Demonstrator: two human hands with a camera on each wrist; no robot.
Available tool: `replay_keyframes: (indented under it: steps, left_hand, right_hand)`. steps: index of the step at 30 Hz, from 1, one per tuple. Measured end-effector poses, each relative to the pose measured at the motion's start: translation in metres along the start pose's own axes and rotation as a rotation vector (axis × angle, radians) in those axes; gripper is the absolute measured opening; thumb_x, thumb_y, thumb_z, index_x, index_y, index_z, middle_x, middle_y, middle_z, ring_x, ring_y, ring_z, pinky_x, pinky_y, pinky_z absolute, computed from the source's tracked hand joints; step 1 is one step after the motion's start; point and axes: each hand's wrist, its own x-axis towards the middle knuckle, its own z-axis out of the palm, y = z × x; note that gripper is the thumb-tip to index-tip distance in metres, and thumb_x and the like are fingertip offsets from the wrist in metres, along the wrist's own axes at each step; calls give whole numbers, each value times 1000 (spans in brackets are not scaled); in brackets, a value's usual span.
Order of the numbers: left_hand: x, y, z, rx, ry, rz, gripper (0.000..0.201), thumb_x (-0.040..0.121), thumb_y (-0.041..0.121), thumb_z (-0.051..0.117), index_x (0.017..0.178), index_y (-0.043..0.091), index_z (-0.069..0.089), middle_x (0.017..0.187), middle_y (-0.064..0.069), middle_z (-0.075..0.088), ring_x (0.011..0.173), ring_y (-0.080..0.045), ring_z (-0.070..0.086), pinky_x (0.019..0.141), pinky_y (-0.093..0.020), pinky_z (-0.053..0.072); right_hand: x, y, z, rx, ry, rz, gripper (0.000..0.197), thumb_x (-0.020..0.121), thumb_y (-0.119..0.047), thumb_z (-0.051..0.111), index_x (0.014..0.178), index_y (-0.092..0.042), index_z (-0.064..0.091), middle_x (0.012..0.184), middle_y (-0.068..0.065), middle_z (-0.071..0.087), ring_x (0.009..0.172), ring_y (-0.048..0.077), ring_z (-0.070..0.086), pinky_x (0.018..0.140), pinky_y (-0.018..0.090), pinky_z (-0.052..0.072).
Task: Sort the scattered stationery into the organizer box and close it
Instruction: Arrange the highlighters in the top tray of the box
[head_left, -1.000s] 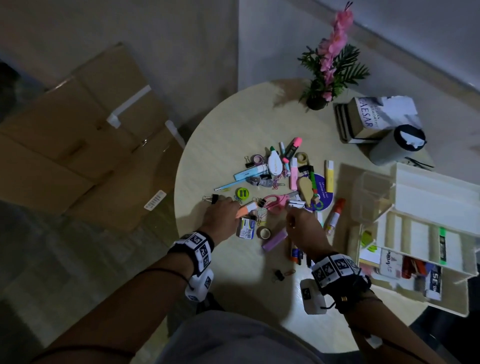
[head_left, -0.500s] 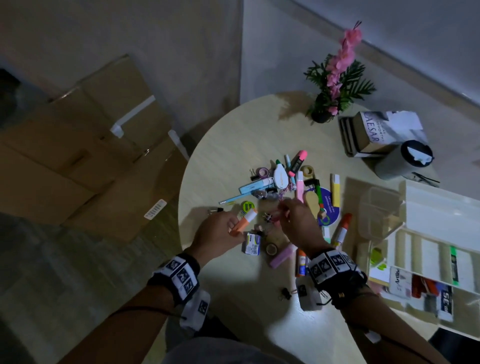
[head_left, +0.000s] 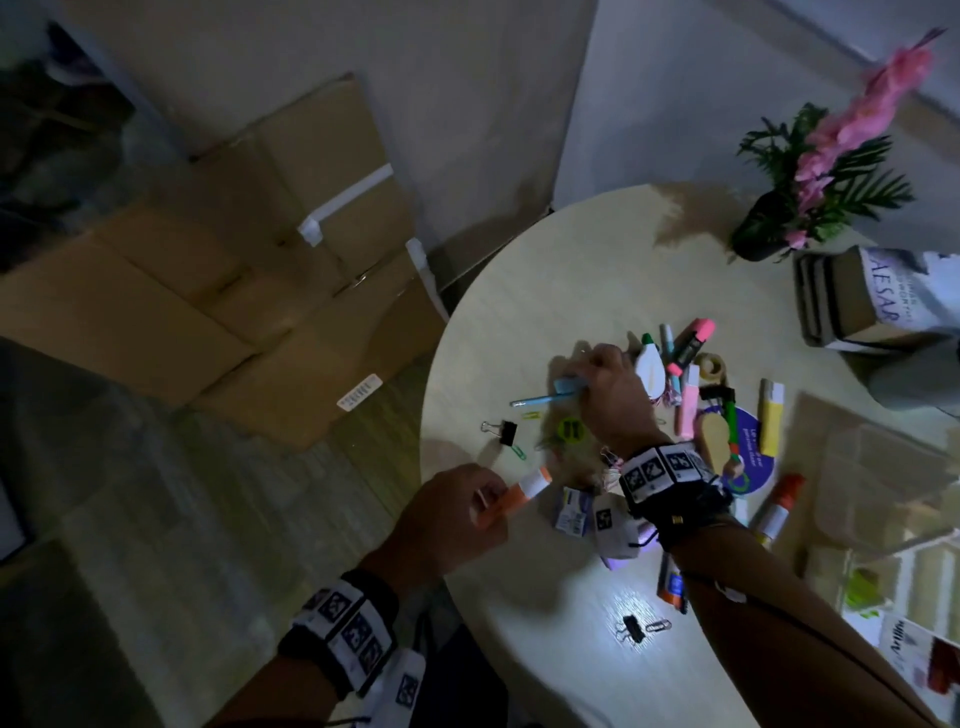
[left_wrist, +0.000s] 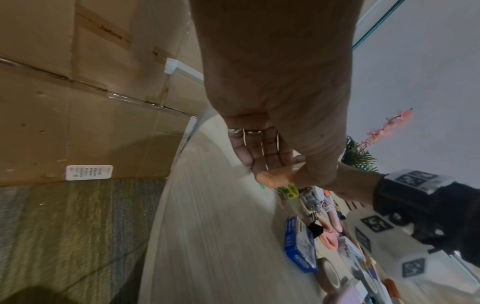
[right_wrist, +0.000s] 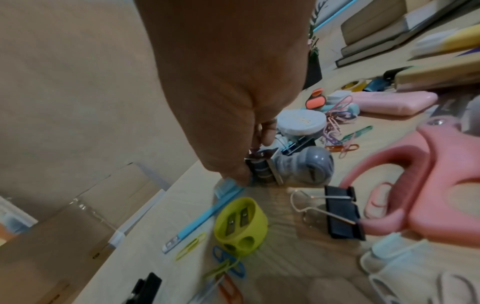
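Note:
My left hand (head_left: 488, 512) pinches an orange-and-white stick (head_left: 524, 493) between thumb and fingers just above the table's left rim, also seen from the wrist as the left hand (left_wrist: 275, 179). My right hand (head_left: 584, 371) reaches into the far left of the stationery pile, over the cap end of a blue pen (head_left: 540, 400). In the right wrist view the right hand (right_wrist: 249, 168) pinches a small dark binder clip (right_wrist: 262, 168) right above that blue pen (right_wrist: 205, 216). The white organizer box (head_left: 914, 571) stands open at the right edge, mostly cut off.
Around the hands lie a green sharpener (head_left: 571, 430), a black binder clip (head_left: 505, 432), pink scissors (right_wrist: 415, 195), a blue staple box (head_left: 571, 512) and coloured paper clips. A flower pot (head_left: 763, 234) and books (head_left: 857, 301) stand at the back. Cardboard boxes (head_left: 234, 270) sit on the floor beyond the round table's edge (head_left: 441, 395).
My right hand has moved from the pile's middle out to its far left, by the blue pen. My left hand has drawn back toward the table rim, still holding the orange stick.

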Motion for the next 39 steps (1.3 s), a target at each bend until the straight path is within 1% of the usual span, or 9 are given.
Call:
replay_keyframes:
  steps: [9,12,16,18,23,28,31,36,39]
  left_hand:
    - [4,10,4,-33,3,10,29,69,37,75,96,27,70,90,10,71,79,-3,68,74,-33,59]
    - [8,22,2,-31,-1,20,23,73,31,76,95,25,70,88,9,70,79,-4,68,70,-31,58]
    - [12,38,4,-37,10,21,22,76,28,77,97,25,70,90,11,71,78,-5,69,68,-30,59]
    - [15,45,9,-76,6,36,25,75,29,79,99,27,70,93,14,71,79,-5,69,67,-32,59]
    - [27,75,23,-43,0,93,27,73,23,80,98,27,71,93,17,71,76,-6,67,65,-29,57]
    - [47,132,55,-22,-60,205,28,75,23,78,102,28,73,86,19,70,73,-4,65,66,-23,53]
    - [56,173,83,-17,-113,288,26,76,24,78,100,27,71,86,17,69,75,-5,64,68,-28,55]
    - [68,242,128,17,-144,439,20,81,29,78,99,31,69,92,20,67,81,-5,65,69,-31,57]
    - [81,285,154,95,-191,535,18,89,29,75,106,29,71,96,15,63,83,-3,63,71,-30,54]
  right_hand:
    - [-8,0,-5,-17,26,-39,25,82,-16,79,105,-12,69,110,12,66,108,42,54,80,53,53]
    - [-15,-1,-12,93,74,-80,21,84,-4,70,99,-17,63,104,8,66,103,35,51,82,52,50]
    - [-24,5,-39,348,211,-65,37,99,-4,58,135,-13,58,119,12,62,106,30,57,90,39,45]
    - [-35,6,-60,420,233,-89,37,104,-10,54,141,-15,55,118,10,58,99,22,57,88,36,46]
    - [-66,19,-113,518,280,-73,26,99,-9,63,120,-24,60,110,0,61,84,17,60,75,36,53]
    - [-127,61,-188,568,378,82,14,95,-16,77,102,-22,66,79,3,70,60,13,63,59,25,51]
    - [-175,107,-228,577,463,178,13,93,-21,80,97,-21,68,77,3,70,60,9,57,59,25,48]
    - [-258,189,-272,702,556,328,12,91,-13,81,92,-14,69,75,5,72,64,20,63,66,38,53]
    - [-300,229,-285,757,582,412,10,90,-12,81,94,-10,72,72,1,74,62,15,64,64,29,55]
